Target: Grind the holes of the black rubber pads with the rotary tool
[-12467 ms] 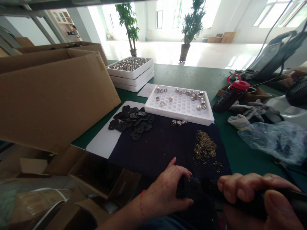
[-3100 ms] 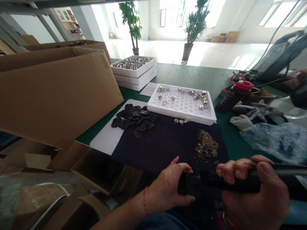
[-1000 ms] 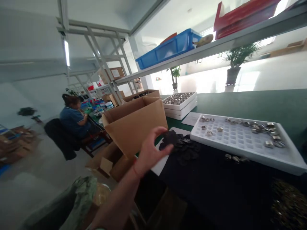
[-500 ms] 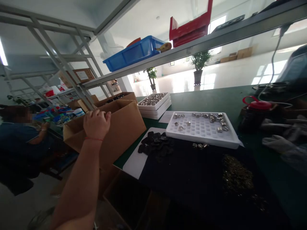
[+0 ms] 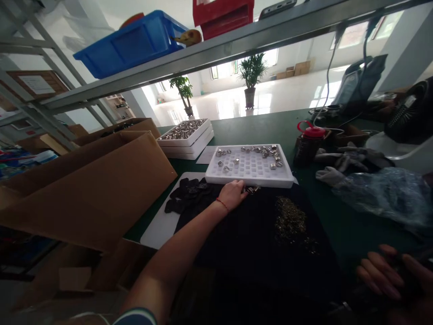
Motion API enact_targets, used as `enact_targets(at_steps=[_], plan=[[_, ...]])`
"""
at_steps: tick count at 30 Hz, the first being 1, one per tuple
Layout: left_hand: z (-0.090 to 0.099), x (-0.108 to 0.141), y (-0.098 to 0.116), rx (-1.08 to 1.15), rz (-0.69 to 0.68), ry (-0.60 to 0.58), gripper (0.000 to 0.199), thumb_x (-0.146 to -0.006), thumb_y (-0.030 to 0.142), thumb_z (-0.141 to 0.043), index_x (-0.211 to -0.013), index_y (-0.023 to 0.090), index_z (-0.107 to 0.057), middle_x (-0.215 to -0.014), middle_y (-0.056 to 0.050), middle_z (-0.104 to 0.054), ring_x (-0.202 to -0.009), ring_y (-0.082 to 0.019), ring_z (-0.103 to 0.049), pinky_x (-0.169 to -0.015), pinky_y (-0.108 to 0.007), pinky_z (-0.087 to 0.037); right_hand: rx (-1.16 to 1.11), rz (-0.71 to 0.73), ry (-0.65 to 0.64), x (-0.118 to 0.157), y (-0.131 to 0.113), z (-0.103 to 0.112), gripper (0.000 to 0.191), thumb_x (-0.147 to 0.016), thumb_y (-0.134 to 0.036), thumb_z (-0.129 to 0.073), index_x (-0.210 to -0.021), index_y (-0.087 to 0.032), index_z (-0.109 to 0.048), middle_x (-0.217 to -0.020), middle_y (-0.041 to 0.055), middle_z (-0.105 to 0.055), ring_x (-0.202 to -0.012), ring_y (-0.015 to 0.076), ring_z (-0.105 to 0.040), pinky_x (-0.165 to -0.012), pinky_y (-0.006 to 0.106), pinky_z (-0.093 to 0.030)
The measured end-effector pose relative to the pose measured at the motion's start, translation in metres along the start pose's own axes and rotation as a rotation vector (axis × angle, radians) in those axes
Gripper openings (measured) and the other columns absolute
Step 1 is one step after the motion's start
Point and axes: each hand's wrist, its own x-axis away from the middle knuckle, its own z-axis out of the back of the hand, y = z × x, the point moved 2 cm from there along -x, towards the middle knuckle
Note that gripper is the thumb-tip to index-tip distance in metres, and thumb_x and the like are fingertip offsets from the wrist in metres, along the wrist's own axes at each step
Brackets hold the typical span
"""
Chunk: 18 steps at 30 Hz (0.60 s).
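My left hand (image 5: 232, 195) rests on the dark cloth (image 5: 237, 243), fingertips at the front edge of a white gridded tray (image 5: 248, 174) and next to a few small metal rings (image 5: 252, 190). Nothing shows in its fingers. Further rings sit in the tray's recesses, mostly toward the back. Black perforated plates (image 5: 186, 196) lie in a heap left of that hand, and a brownish granular pile (image 5: 291, 221) lies to its right. At the bottom right, my right hand (image 5: 382, 280) is dim, its fingers curled around a dark tool handle (image 5: 417, 271).
Behind the gridded tray stand stacked white trays (image 5: 184, 137) of metal parts. A cardboard box (image 5: 91, 194) stands left of a white board (image 5: 158, 234). On the right are a red-capped bottle (image 5: 309, 142), gloves (image 5: 338, 162) and a plastic bag (image 5: 382, 194). A shelf runs overhead.
The view has swung back from the far left to the table. My left hand has come down from the box edge to the tray's front edge. My right hand is low at the corner.
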Motion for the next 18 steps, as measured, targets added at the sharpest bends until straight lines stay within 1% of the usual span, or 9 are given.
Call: enact_targets(at_steps=[2,3,5,7,10,11,13,15,18], plan=[[0.004,0.005,-0.005,0.034,0.016,-0.017,0.015,-0.107,0.025,-0.080,-0.117,0.015,-0.076,-0.121,-0.008,-0.078,-0.111,-0.026,-0.078,-0.102,-0.048,-0.067,-0.012,-0.257,0.019,0.002,0.014,0.015,0.036,-0.061,-0.052,-0.093,-0.070,-0.032,-0.065,-0.056,-0.0063,-0.021,-0.035,0.0113,-0.021,-0.031,0.039,-0.011],[0.007,0.013,-0.004,0.058,0.015,-0.021,0.012,-0.105,0.019,-0.081,-0.115,0.015,-0.075,-0.119,-0.007,-0.078,-0.111,-0.025,-0.078,-0.102,-0.047,-0.067,-0.026,-0.329,0.050,0.004,0.018,0.020,0.038,-0.060,-0.053,-0.092,-0.071,-0.032,-0.063,-0.059,-0.0075,-0.018,-0.037,0.0111,-0.021,-0.032,0.038,-0.013],[0.012,0.040,0.004,0.125,-0.006,-0.027,0.016,-0.099,0.007,-0.079,-0.110,0.017,-0.074,-0.115,-0.006,-0.078,-0.107,-0.024,-0.078,-0.102,-0.042,-0.066,-0.044,-0.354,0.107,0.009,0.020,0.025,0.040,-0.061,-0.049,-0.092,-0.077,-0.031,-0.061,-0.066,-0.0088,-0.016,-0.041,0.0105,-0.022,-0.033,0.037,-0.018],[0.009,0.077,0.021,0.210,-0.055,-0.046,0.027,-0.093,0.000,-0.077,-0.111,0.020,-0.074,-0.115,-0.004,-0.078,-0.103,-0.020,-0.079,-0.098,-0.032,-0.066,-0.051,-0.344,0.122,0.012,0.018,0.024,0.042,-0.063,-0.048,-0.092,-0.081,-0.029,-0.060,-0.070,-0.0089,-0.016,-0.043,0.0095,-0.021,-0.033,0.036,-0.020],[-0.014,0.134,0.050,0.338,-0.135,-0.078,0.038,-0.088,0.003,-0.086,-0.117,0.023,-0.073,-0.114,-0.001,-0.080,-0.107,-0.019,-0.081,-0.101,-0.027,-0.067,-0.042,-0.342,0.140,0.014,0.013,0.018,0.041,-0.065,-0.047,-0.091,-0.083,-0.029,-0.059,-0.072,-0.0082,-0.018,-0.044,0.0089,-0.022,-0.034,0.033,-0.022],[-0.025,0.150,0.057,0.437,-0.174,-0.041,0.040,-0.088,0.002,-0.086,-0.119,0.023,-0.072,-0.115,-0.001,-0.081,-0.109,-0.020,-0.081,-0.109,-0.032,-0.066,-0.036,-0.353,0.155,0.015,0.011,0.015,0.040,-0.066,-0.048,-0.090,-0.081,-0.029,-0.059,-0.071,-0.0082,-0.018,-0.044,0.0088,-0.022,-0.034,0.033,-0.022],[-0.047,0.173,0.066,0.521,-0.215,0.045,0.045,-0.085,0.000,-0.086,-0.119,0.024,-0.070,-0.117,-0.002,-0.082,-0.119,-0.025,-0.080,-0.130,-0.051,-0.055,-0.041,-0.383,0.194,0.017,0.006,0.007,0.040,-0.065,-0.048,-0.090,-0.079,-0.029,-0.057,-0.069,-0.0082,-0.019,-0.045,0.0083,-0.020,-0.034,0.031,-0.023],[-0.064,0.183,0.067,0.534,-0.195,0.118,0.047,-0.083,-0.001,-0.085,-0.119,0.024,-0.069,-0.117,-0.003,-0.082,-0.127,-0.030,-0.077,-0.136,-0.065,-0.046,-0.076,-0.405,0.240,0.020,0.001,-0.002,0.045,-0.058,-0.041,-0.094,-0.079,-0.027,-0.057,-0.068,-0.0090,-0.022,-0.047,0.0070,-0.019,-0.033,0.027,-0.028],[-0.073,0.187,0.064,0.524,-0.160,0.168,0.052,-0.083,-0.001,-0.085,-0.124,0.025,-0.066,-0.117,-0.003,-0.081,-0.124,-0.030,-0.078,-0.134,-0.073,-0.044,-0.141,-0.400,0.248,0.027,-0.006,-0.013,0.060,-0.047,-0.030,-0.103,-0.087,-0.023,-0.060,-0.071,-0.0105,-0.028,-0.051,0.0058,-0.021,-0.037,0.020,-0.040]])
